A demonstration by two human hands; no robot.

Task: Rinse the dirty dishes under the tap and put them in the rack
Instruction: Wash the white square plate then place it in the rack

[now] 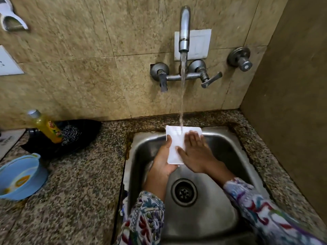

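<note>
1. A white square plate (177, 144) is held over the back of the sink (230, 156), tilted so that the stream from the tap (184, 32) lands on its far edge; the tilt presumably lets the water sheet down across the face.
2. The plate is gripped from beneath and along its left edge by the left hand (163, 161), fingers curled under and thumb laid on the rim, which keeps the face free for washing.
3. The right hand (196, 152) is laid flat on the plate's right half, fingers straight and spread, holding nothing; it appears placed to rub the surface under the water.
4. No rack can be seen, so the rinsing step is judged unfinished.
5. On the tabletop left of the sink, a yellow bottle (46, 127) and a scrubber (69, 134) are kept by the back edge on a black tray (85, 128), within reach.
6. A blue bowl (21, 175) is set at the tabletop's left edge.
</note>
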